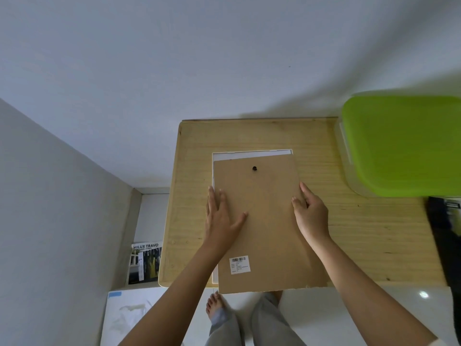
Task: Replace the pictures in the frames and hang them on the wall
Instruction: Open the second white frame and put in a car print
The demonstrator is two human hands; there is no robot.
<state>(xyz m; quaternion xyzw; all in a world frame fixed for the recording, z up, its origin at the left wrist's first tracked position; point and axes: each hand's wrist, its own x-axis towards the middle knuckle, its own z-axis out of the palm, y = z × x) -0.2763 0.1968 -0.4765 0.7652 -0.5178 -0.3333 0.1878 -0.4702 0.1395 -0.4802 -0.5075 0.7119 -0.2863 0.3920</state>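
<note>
Here, left hand (222,217) flat on backing board (265,228); right hand (311,214) grips edge.

Hands: the left hand (222,216) and right hand (309,211) are uncovered.

Forearms: the left forearm (174,295) and right forearm (361,283) are uncovered along their visible length.

Sleeve: a narrow strip of pale, off-white sleeve (442,342) shows on the right arm at the bottom right corner.

Trousers: the trousers (269,320) are light grey and loose-cut, in a soft fabric with long vertical folds. The hem of the left leg carries a bluish tint.

Feet: the left foot (214,304) is bare, with its toes visible. The right foot (277,294) is bare and only partly in view.
</note>
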